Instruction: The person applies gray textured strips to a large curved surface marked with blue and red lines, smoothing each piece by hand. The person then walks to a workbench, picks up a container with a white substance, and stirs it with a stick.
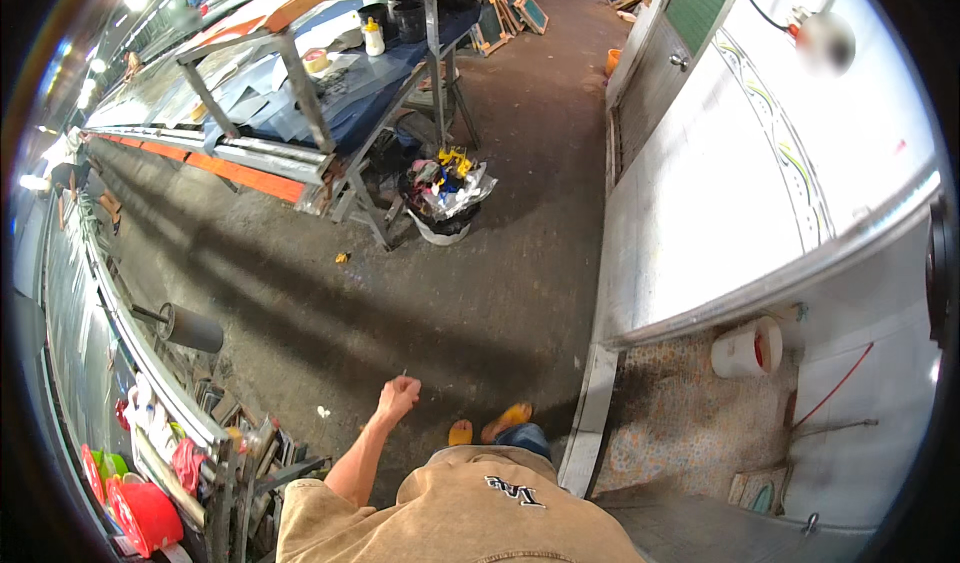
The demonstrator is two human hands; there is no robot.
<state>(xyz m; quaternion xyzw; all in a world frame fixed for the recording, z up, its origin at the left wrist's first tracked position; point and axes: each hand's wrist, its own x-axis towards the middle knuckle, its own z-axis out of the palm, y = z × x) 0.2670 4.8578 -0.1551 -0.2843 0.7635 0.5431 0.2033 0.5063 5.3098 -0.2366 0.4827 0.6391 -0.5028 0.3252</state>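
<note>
Slim pale stick (404,372), too small to identify, juts from the left hand (398,400), whose curled fingers appear pinched on it above the dark floor (330,323). From the left come a red plastic tub (148,513), a dark grey cylinder (190,329), that hand, a lined waste bucket (445,231), yellow sandals (518,411) and a white pail (738,351) on patterned tiles (680,408). I cannot tell how the right hand's fingers stand.

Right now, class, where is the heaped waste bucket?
In the head view, the waste bucket stands above centre, slightly left, just right of a metal table leg.
</note>
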